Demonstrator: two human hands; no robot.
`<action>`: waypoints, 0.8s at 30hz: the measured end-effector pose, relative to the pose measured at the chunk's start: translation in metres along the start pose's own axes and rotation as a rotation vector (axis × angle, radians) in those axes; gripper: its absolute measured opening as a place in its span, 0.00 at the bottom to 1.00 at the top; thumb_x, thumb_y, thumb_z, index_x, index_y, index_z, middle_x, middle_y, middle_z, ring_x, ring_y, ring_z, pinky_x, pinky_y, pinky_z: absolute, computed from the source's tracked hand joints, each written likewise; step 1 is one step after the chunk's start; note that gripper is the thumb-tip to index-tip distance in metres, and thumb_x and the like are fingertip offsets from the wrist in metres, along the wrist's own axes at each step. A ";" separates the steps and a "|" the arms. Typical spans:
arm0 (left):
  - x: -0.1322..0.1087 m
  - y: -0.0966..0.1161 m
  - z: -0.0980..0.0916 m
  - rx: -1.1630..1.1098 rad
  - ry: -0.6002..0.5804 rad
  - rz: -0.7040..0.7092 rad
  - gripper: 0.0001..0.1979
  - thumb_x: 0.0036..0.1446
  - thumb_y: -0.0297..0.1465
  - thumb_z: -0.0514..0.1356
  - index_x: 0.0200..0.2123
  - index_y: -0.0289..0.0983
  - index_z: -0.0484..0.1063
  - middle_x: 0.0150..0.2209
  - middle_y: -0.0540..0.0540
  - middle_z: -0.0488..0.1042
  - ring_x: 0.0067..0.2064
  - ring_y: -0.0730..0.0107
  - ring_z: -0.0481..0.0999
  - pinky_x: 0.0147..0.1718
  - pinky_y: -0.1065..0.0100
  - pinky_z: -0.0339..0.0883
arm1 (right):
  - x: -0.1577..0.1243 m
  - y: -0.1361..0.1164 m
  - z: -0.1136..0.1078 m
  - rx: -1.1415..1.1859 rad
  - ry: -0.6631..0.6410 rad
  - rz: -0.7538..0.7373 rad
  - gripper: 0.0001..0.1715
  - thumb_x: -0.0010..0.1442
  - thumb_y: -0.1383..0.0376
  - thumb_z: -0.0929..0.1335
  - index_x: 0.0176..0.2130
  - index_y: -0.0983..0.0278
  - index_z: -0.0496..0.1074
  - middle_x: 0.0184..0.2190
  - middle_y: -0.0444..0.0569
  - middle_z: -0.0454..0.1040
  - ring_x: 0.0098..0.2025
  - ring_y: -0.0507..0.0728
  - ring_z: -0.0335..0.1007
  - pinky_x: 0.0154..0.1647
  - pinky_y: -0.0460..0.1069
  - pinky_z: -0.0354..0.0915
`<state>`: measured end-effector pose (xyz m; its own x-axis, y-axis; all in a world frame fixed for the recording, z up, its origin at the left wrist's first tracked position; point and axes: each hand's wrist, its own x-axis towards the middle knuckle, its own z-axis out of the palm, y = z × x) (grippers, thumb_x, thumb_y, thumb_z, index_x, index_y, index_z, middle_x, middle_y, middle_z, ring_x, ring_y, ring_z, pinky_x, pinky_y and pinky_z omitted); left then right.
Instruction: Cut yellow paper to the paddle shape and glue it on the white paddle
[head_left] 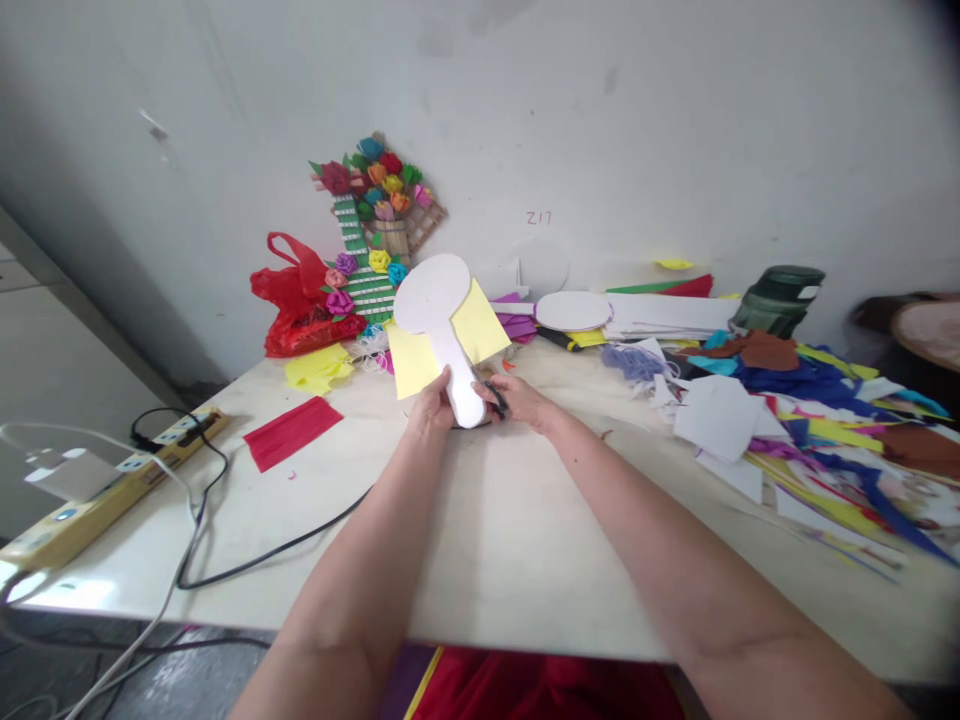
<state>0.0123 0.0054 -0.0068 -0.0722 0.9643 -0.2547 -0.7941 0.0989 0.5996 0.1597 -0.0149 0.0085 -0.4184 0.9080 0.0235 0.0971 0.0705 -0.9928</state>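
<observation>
In the middle of the head view is a white paddle-shaped cutout [433, 295] with a round head and a long handle. A sheet of yellow paper [482, 325] lies behind it, showing on both sides of the handle. My left hand [433, 403] is closed on the cutout's handle and the yellow paper near their lower end. My right hand [523, 402] grips dark scissors [496, 398], whose blades point up and left along the handle's right edge. How far the blades are parted is too small to tell.
Paper scraps [817, 400] heap on the right, near a dark green container [780, 300]. At left lie red paper [292, 432], a power strip [112, 510] and a black cable [277, 550]. Paper flowers [379, 185] and a red bag [296, 290] stand by the wall.
</observation>
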 end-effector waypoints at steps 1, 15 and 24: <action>0.000 0.001 -0.001 -0.002 -0.015 -0.013 0.08 0.53 0.27 0.57 0.38 0.32 0.69 0.29 0.41 0.75 0.31 0.61 0.76 0.40 0.55 0.70 | 0.001 0.002 -0.002 -0.003 -0.010 -0.003 0.19 0.49 0.52 0.69 0.27 0.65 0.63 0.18 0.40 0.65 0.18 0.47 0.61 0.16 0.42 0.58; -0.013 0.009 0.007 -0.071 -0.041 -0.045 0.11 0.56 0.28 0.54 0.43 0.32 0.68 0.30 0.41 0.76 0.31 0.59 0.77 0.39 0.53 0.70 | -0.003 0.003 -0.012 -0.024 -0.129 -0.040 0.14 0.49 0.63 0.68 0.36 0.67 0.65 0.21 0.43 0.69 0.18 0.49 0.65 0.12 0.41 0.51; -0.008 0.012 0.007 -0.085 0.004 0.046 0.09 0.54 0.23 0.55 0.40 0.30 0.69 0.28 0.44 0.75 0.29 0.64 0.76 0.39 0.57 0.71 | 0.002 0.012 -0.013 -0.069 -0.123 -0.058 0.15 0.45 0.70 0.65 0.37 0.67 0.66 0.20 0.41 0.69 0.17 0.49 0.66 0.11 0.41 0.54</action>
<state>0.0072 0.0004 0.0078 -0.1114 0.9665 -0.2314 -0.8384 0.0336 0.5440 0.1718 -0.0069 -0.0013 -0.5319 0.8445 0.0623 0.1293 0.1537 -0.9796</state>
